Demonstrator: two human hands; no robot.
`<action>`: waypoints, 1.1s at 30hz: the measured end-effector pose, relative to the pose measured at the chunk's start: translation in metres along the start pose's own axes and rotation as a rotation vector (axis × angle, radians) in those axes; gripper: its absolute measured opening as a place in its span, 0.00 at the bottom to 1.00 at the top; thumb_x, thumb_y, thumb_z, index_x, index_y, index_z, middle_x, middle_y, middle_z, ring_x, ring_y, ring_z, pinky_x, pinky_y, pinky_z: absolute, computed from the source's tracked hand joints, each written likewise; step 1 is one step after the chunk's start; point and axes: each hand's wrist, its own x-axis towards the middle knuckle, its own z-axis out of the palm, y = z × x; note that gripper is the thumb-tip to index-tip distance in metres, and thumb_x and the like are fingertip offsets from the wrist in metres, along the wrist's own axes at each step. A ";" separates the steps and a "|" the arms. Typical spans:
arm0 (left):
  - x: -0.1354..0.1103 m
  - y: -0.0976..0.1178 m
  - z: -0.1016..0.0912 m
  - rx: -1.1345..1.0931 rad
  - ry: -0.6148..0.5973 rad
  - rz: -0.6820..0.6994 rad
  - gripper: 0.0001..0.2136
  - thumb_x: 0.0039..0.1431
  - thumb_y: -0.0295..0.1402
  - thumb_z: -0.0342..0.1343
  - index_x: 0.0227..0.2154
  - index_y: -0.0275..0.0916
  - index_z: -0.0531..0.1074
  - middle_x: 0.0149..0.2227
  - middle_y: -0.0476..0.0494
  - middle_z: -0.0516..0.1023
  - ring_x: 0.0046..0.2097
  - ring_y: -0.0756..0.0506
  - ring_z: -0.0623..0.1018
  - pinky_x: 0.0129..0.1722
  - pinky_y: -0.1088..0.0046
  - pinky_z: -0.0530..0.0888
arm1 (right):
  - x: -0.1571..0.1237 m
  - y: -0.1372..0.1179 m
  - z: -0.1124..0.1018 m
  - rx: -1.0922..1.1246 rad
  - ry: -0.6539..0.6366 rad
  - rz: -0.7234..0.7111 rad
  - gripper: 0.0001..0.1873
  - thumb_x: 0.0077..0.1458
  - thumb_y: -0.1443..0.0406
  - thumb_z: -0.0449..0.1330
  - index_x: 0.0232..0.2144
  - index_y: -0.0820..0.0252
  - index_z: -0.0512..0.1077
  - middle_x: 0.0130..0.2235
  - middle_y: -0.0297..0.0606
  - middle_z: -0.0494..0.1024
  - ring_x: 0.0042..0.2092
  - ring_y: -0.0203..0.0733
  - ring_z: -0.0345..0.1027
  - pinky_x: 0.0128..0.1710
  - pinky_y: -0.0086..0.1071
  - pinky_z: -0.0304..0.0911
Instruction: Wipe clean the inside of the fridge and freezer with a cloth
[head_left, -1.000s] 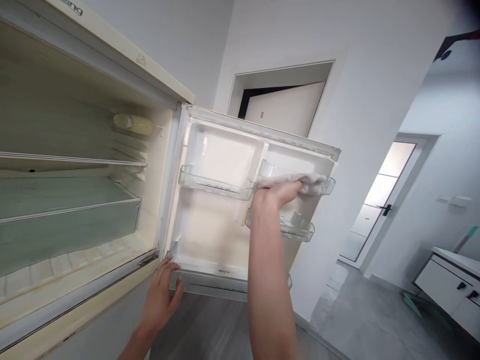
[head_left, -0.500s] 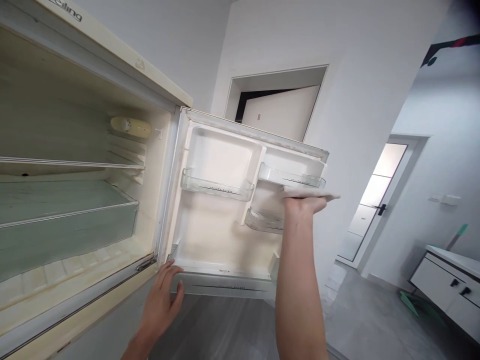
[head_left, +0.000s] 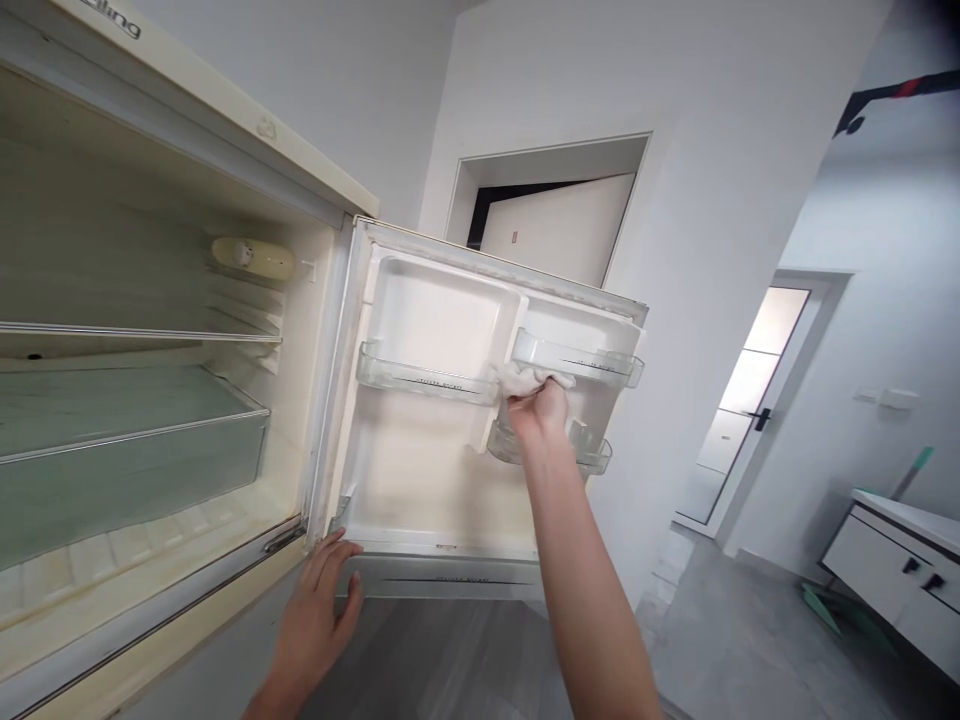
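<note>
My right hand (head_left: 541, 408) is closed on a crumpled white cloth (head_left: 525, 380), against the inner side of the open fridge door (head_left: 420, 470). The cloth sits by the upright divider, just under the upper right door shelf (head_left: 574, 362) and above the lower right door shelf (head_left: 595, 458), which the hand and wrist partly cover. At the door's lower hinge-side corner, my left hand (head_left: 315, 610) has its fingers stretched out and its thumb apart, with the fingertips touching the end of the bottom door shelf (head_left: 450, 578). A clear left door shelf (head_left: 427, 380) is left of the cloth.
The fridge compartment (head_left: 97, 220) stands open at left, with a glass shelf (head_left: 142, 331) and a greenish drawer (head_left: 135, 480). Behind the door are a wall and a doorway (head_left: 559, 225). A white cabinet (head_left: 892, 565) stands at far right.
My right hand has moved left with the cloth, from the door's outer side to the divider, uncovering the right end of the lower shelf. My left hand stays at the bottom corner.
</note>
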 end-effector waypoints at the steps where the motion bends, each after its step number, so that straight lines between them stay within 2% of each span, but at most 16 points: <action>1: 0.001 0.000 0.000 0.003 0.007 0.015 0.11 0.63 0.32 0.48 0.48 0.43 0.64 0.49 0.39 0.75 0.60 0.37 0.69 0.50 0.57 0.76 | -0.005 -0.006 -0.003 0.022 0.046 0.052 0.10 0.52 0.73 0.46 0.25 0.55 0.62 0.23 0.27 0.65 0.25 0.31 0.64 0.32 0.25 0.69; 3: 0.002 0.000 -0.001 0.019 0.025 0.045 0.11 0.63 0.31 0.48 0.48 0.42 0.64 0.48 0.38 0.75 0.59 0.37 0.70 0.50 0.57 0.76 | -0.016 -0.021 -0.016 0.055 0.127 0.114 0.10 0.52 0.74 0.47 0.24 0.56 0.61 0.23 0.27 0.65 0.26 0.30 0.64 0.33 0.24 0.69; 5: 0.003 0.001 -0.002 0.042 0.041 0.064 0.11 0.63 0.31 0.48 0.47 0.41 0.64 0.47 0.38 0.75 0.58 0.37 0.70 0.50 0.57 0.76 | -0.027 -0.037 -0.033 0.050 0.157 0.081 0.10 0.51 0.74 0.46 0.25 0.57 0.62 0.25 0.28 0.66 0.28 0.31 0.66 0.33 0.26 0.69; 8: 0.003 0.002 -0.003 0.074 0.056 0.063 0.10 0.63 0.31 0.47 0.46 0.40 0.64 0.47 0.36 0.75 0.58 0.36 0.71 0.49 0.56 0.76 | -0.040 -0.053 -0.061 0.019 0.213 -0.054 0.08 0.51 0.72 0.47 0.27 0.56 0.63 0.27 0.30 0.68 0.31 0.34 0.68 0.35 0.29 0.70; 11: 0.001 0.002 -0.003 0.082 0.046 0.046 0.10 0.63 0.32 0.47 0.46 0.40 0.64 0.47 0.35 0.74 0.58 0.35 0.70 0.47 0.55 0.76 | -0.041 -0.058 -0.076 -0.068 0.282 -0.221 0.04 0.51 0.69 0.49 0.28 0.55 0.62 0.28 0.30 0.67 0.34 0.35 0.69 0.36 0.29 0.70; 14: 0.002 0.002 -0.005 0.074 0.038 0.041 0.10 0.63 0.32 0.47 0.46 0.40 0.64 0.47 0.35 0.74 0.58 0.35 0.70 0.47 0.55 0.77 | -0.033 -0.051 -0.078 -0.216 0.368 -0.348 0.02 0.50 0.67 0.52 0.29 0.55 0.62 0.30 0.30 0.67 0.36 0.35 0.68 0.36 0.28 0.69; 16: 0.003 0.002 -0.006 0.072 0.046 0.051 0.10 0.63 0.32 0.47 0.46 0.41 0.64 0.46 0.36 0.74 0.57 0.35 0.71 0.47 0.56 0.77 | -0.025 -0.045 -0.075 -0.337 0.385 -0.375 0.02 0.49 0.65 0.52 0.29 0.55 0.62 0.33 0.31 0.67 0.38 0.35 0.67 0.37 0.27 0.68; 21: 0.005 0.005 -0.009 0.083 0.049 0.043 0.09 0.63 0.32 0.47 0.45 0.41 0.64 0.47 0.36 0.74 0.57 0.35 0.71 0.46 0.56 0.78 | -0.006 -0.033 -0.069 -0.585 0.289 -0.336 0.07 0.44 0.64 0.50 0.30 0.55 0.64 0.34 0.33 0.70 0.41 0.39 0.67 0.40 0.31 0.66; 33: 0.000 0.001 -0.004 0.024 0.034 0.006 0.10 0.63 0.32 0.47 0.46 0.42 0.64 0.48 0.36 0.73 0.59 0.35 0.70 0.47 0.54 0.77 | 0.008 -0.026 -0.069 -0.718 0.253 -0.317 0.12 0.43 0.65 0.50 0.33 0.57 0.67 0.43 0.40 0.76 0.47 0.42 0.68 0.47 0.35 0.64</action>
